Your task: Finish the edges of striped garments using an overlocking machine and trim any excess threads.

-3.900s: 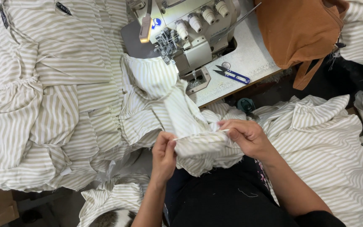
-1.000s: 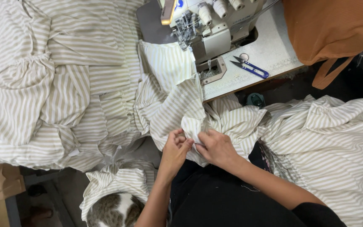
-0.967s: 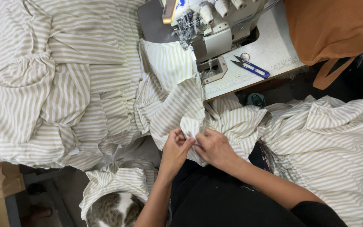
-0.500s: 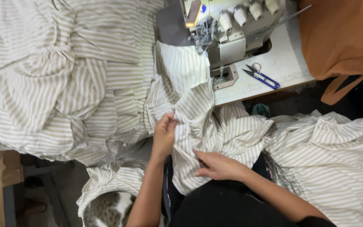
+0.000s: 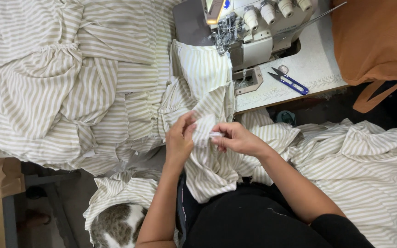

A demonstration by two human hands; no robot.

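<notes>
My left hand point(image 5: 180, 140) and my right hand point(image 5: 236, 138) meet over my lap, both pinching the same striped fabric piece point(image 5: 205, 131). The left grip is closed on its left edge, thumb on top; the right grip is narrow, fingertips nipping a small fold at its right edge. The piece (cream with beige stripes) runs up from my hands toward the sewing machine point(image 5: 249, 32) and drapes down over my black clothing.

The machine stands on a pale table point(image 5: 318, 69), where a pair of blue-handled thread snips point(image 5: 290, 81) lies just right of the presser plate. An orange cloth bag point(image 5: 377, 41) hangs over the table's right end. More striped cloth is heaped at left point(image 5: 56, 92) and at right point(image 5: 368, 165). Below my left elbow a cat point(image 5: 118, 225) lies among the stripes.
</notes>
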